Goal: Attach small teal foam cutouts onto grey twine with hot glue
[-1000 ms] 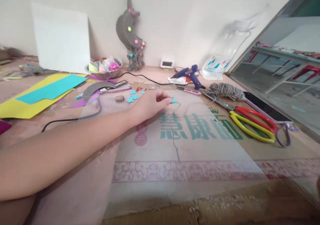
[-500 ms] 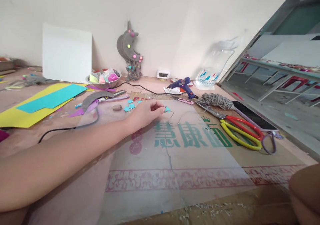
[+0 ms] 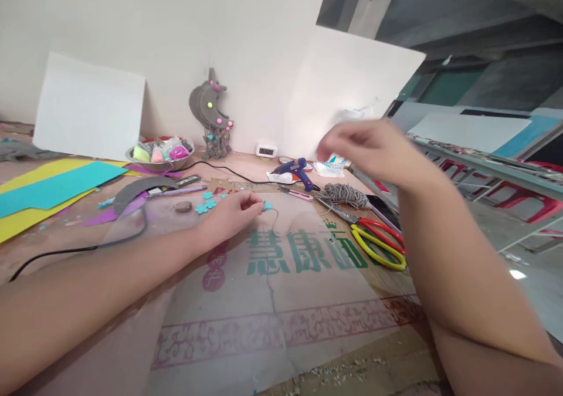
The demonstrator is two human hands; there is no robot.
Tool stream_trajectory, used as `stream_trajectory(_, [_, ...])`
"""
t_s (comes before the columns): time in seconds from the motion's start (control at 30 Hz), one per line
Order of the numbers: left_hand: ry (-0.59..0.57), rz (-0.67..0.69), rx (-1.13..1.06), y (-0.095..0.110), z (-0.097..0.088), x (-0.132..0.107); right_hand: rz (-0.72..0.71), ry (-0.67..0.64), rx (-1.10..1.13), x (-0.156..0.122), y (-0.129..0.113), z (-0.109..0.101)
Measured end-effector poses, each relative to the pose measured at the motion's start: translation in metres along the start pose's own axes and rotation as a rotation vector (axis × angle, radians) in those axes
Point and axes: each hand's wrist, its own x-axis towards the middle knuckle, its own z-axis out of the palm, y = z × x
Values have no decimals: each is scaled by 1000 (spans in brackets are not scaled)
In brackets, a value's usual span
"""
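Note:
My left hand [image 3: 237, 211] rests low over the clear plastic sheet [image 3: 220, 320], its thumb and fingers pinched on a small teal piece [image 3: 267, 206]. A thin grey cord trails from that piece across the sheet. Several teal flower cutouts [image 3: 206, 205] lie just left of the fingers, with a small brownish lump [image 3: 183, 206] farther left. Raised in the air on the right is my right hand [image 3: 365, 149], fingers bent and smeared by motion, so I cannot make out whether they hold anything. Behind and below it are a blue glue gun [image 3: 292, 168] and a bundle of grey cord [image 3: 345, 195].
Scissors with red and yellow handles [image 3: 378, 246], a pink cutter [image 3: 297, 194] and a phone [image 3: 382, 208] lie to the right. Yellow and blue sheets [image 3: 57, 188] spread leftward. A bowl [image 3: 162, 164], a moon ornament [image 3: 211, 111] and a small clock [image 3: 266, 150] stand near the wall.
My right arm has swung up from the lower right corner into the air above the scissors. My left hand keeps its pinch on the teal piece. The view has turned to the right.

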Motion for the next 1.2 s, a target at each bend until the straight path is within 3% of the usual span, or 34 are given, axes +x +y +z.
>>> stream_trajectory(0.1, [-3, -3, -7, -1, 0, 0, 175, -433, -141, 13, 45, 22])
stream_trajectory(0.17, [-3, -5, -8, -2, 0, 1, 337, -511, -294, 18, 77, 39])
stream_trajectory(0.27, [-3, -11, -11, -4, 0, 1, 389, -332, -312, 21, 100, 62])
stream_trajectory(0.47, [3, -13, -22, -1, 0, 0, 354, 51, -119, 32, 87, 98])
stream_trajectory(0.6, [12, -6, -35, -3, 0, 1, 393, 134, 37, 37, 94, 125])
stream_trajectory(0.73, [13, -26, -50, -3, -1, 2, 446, 175, 42, 35, 100, 140])
stream_trajectory(0.87, [11, -24, -69, -2, -1, 2, 456, 229, 42, 36, 95, 139])
stream_trajectory(1.03, [26, -8, -93, -5, -1, 3, 510, 337, 129, 38, 82, 118])
stream_trajectory(1.1, [34, -6, -115, -6, 0, 4, 475, 357, 269, 33, 70, 109])
stream_trajectory(1.2, [43, -6, -154, -8, 1, 5, 333, 381, 661, 16, 42, 105])
